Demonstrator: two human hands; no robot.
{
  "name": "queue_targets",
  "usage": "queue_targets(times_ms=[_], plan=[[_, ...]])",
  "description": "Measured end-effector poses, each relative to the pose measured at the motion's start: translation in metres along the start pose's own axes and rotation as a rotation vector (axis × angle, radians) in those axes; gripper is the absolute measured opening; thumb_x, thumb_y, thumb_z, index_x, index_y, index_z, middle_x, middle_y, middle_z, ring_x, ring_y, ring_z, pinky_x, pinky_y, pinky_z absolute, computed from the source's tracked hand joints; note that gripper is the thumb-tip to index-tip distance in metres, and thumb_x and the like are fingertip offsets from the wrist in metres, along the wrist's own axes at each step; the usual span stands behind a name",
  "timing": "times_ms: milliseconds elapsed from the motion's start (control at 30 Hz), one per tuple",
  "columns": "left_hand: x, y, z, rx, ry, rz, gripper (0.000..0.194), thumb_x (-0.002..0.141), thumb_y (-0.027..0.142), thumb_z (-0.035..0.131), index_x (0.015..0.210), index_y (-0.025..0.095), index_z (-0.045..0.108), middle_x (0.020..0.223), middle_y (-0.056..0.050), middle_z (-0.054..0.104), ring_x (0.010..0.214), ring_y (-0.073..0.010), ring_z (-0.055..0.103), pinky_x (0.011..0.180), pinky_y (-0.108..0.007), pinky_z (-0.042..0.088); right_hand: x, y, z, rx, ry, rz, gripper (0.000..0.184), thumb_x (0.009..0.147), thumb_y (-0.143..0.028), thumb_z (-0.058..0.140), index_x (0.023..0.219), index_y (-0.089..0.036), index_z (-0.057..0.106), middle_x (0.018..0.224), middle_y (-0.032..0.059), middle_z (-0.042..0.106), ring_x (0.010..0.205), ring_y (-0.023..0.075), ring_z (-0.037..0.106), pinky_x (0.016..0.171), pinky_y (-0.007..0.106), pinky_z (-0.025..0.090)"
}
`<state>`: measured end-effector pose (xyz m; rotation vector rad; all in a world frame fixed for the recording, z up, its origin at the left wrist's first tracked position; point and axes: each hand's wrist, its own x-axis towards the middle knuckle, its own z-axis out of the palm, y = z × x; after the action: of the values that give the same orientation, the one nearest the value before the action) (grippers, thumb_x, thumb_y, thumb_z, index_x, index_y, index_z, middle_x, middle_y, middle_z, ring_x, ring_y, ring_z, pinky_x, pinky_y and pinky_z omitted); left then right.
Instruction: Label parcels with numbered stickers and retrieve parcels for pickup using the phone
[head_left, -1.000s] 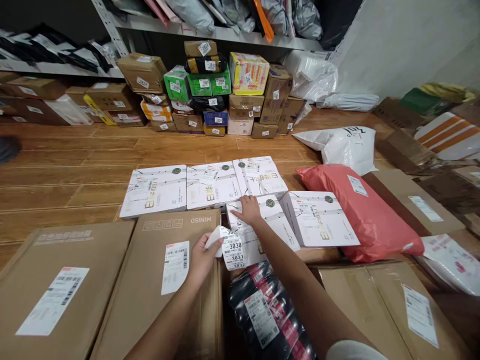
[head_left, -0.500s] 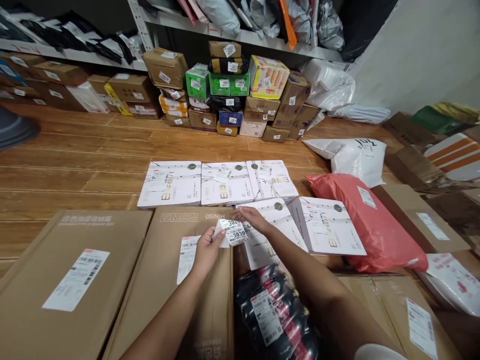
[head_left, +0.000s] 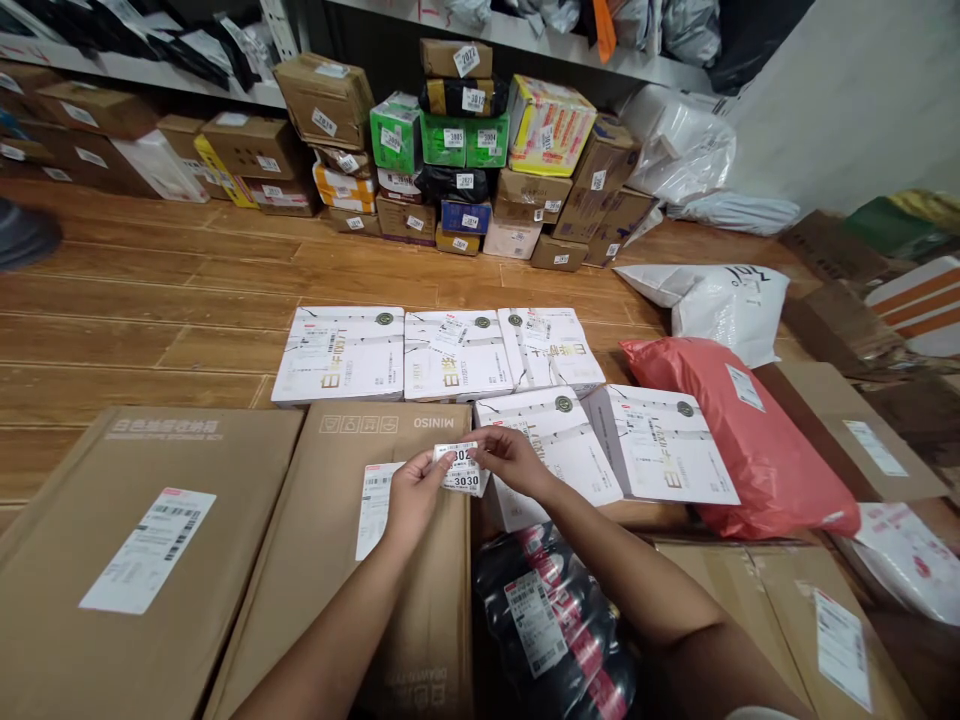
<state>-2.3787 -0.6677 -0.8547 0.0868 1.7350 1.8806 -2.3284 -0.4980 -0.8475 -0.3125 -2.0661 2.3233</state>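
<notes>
Left of the MINISO carton [head_left: 322, 510] I see a broad, flat box [head_left: 180, 630] of matte brown cardboard. Over the carton's right edge, the left hand [head_left: 416, 495] pinches a small white paper label strip [head_left: 459, 480], which sits just right of its thumb. The right hand [head_left: 517, 465] has its fingertips at the strip's upper right; from here I cannot tell whether they grip it. Right of the carton I have a smooth, square-edged white box [head_left: 570, 450], a lumpy, shiny black pack [head_left: 499, 600] and a crinkled red plastic bag [head_left: 750, 450].

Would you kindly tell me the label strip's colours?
The label strip is white with black print; best view: head.
</notes>
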Motion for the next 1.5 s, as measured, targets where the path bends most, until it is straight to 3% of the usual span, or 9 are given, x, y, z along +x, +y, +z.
queue_targets(times_ms=[100, 267, 400, 600, 933, 1167, 1300, 1500], plan=[[0.001, -0.001, 0.000, 0.025, 0.026, 0.003, 0.037, 0.077, 0.049, 0.070, 0.093, 0.016, 0.073, 0.080, -0.002, 0.073, 0.079, -0.0187, 0.063, 0.076, -0.027, 0.046, 0.001, 0.001, 0.000, -0.060, 0.012, -0.020, 0.032, 0.076, -0.045, 0.073, 0.096, -0.021, 0.072, 0.077, 0.0018, 0.069, 0.069, 0.0159, 0.063, 0.066, 0.031, 0.051], [0.000, -0.003, 0.000, 0.150, 0.095, 0.006, 0.039, 0.076, 0.055, 0.067, 0.075, 0.016, 0.068, 0.065, 0.002, 0.064, 0.063, -0.0135, 0.053, 0.061, -0.023, 0.040, 0.001, 0.004, 0.000, -0.283, 0.100, -0.181, 0.023, 0.081, -0.042, 0.069, 0.094, -0.024, 0.075, 0.092, 0.0058, 0.064, 0.082, 0.0175, 0.060, 0.065, 0.028, 0.051], [-0.001, -0.005, 0.001, 0.178, 0.138, -0.039, 0.046, 0.075, 0.059, 0.066, 0.060, 0.017, 0.055, 0.052, 0.005, 0.051, 0.053, -0.0107, 0.043, 0.051, -0.022, 0.032, 0.002, 0.009, 0.001, -0.242, 0.091, -0.171, 0.020, 0.080, -0.040, 0.071, 0.091, -0.024, 0.075, 0.085, 0.0046, 0.063, 0.075, 0.0159, 0.059, 0.064, 0.028, 0.049], [0.001, -0.009, 0.000, 0.170, 0.022, -0.096, 0.046, 0.067, 0.052, 0.075, 0.095, 0.016, 0.071, 0.079, -0.003, 0.072, 0.069, -0.0189, 0.062, 0.063, -0.026, 0.046, 0.006, 0.020, 0.000, -0.214, 0.119, -0.130, 0.022, 0.079, -0.042, 0.072, 0.089, -0.023, 0.075, 0.083, 0.0044, 0.066, 0.076, 0.0173, 0.061, 0.068, 0.031, 0.049], [0.002, -0.012, -0.002, 0.279, 0.046, -0.083, 0.042, 0.072, 0.053, 0.069, 0.089, 0.015, 0.071, 0.074, -0.003, 0.071, 0.068, -0.0195, 0.061, 0.062, -0.027, 0.045, 0.009, 0.021, -0.003, -0.220, 0.067, -0.127, 0.022, 0.082, -0.042, 0.068, 0.091, -0.023, 0.075, 0.087, 0.0046, 0.066, 0.081, 0.0178, 0.062, 0.076, 0.032, 0.048], [0.004, -0.018, -0.008, 0.369, -0.003, -0.138, 0.043, 0.075, 0.055, 0.063, 0.086, 0.014, 0.069, 0.072, -0.003, 0.069, 0.066, -0.0193, 0.060, 0.060, -0.027, 0.043, 0.007, 0.038, 0.000, -0.112, 0.102, -0.012, 0.031, 0.075, -0.049, 0.072, 0.088, -0.021, 0.075, 0.085, 0.0046, 0.067, 0.078, 0.0176, 0.061, 0.074, 0.033, 0.048], [0.002, -0.018, -0.004, 0.397, -0.094, -0.187, 0.042, 0.072, 0.054, 0.065, 0.082, 0.013, 0.070, 0.068, -0.004, 0.069, 0.063, -0.0208, 0.060, 0.057, -0.028, 0.042, -0.016, 0.047, -0.004, -0.015, 0.110, 0.090, 0.036, 0.071, -0.050, 0.075, 0.090, -0.020, 0.075, 0.077, 0.0029, 0.069, 0.067, 0.0149, 0.060, 0.066, 0.031, 0.048], [-0.016, -0.020, 0.022, 0.354, -0.404, -0.311, 0.044, 0.070, 0.052, 0.068, 0.087, 0.012, 0.069, 0.079, -0.007, 0.073, 0.069, -0.0219, 0.064, 0.060, -0.029, 0.045, -0.089, 0.028, -0.033, 0.124, 0.099, 0.277, 0.035, 0.069, -0.045, 0.079, 0.091, -0.019, 0.076, 0.081, 0.0026, 0.072, 0.067, 0.0130, 0.060, 0.065, 0.028, 0.046]])
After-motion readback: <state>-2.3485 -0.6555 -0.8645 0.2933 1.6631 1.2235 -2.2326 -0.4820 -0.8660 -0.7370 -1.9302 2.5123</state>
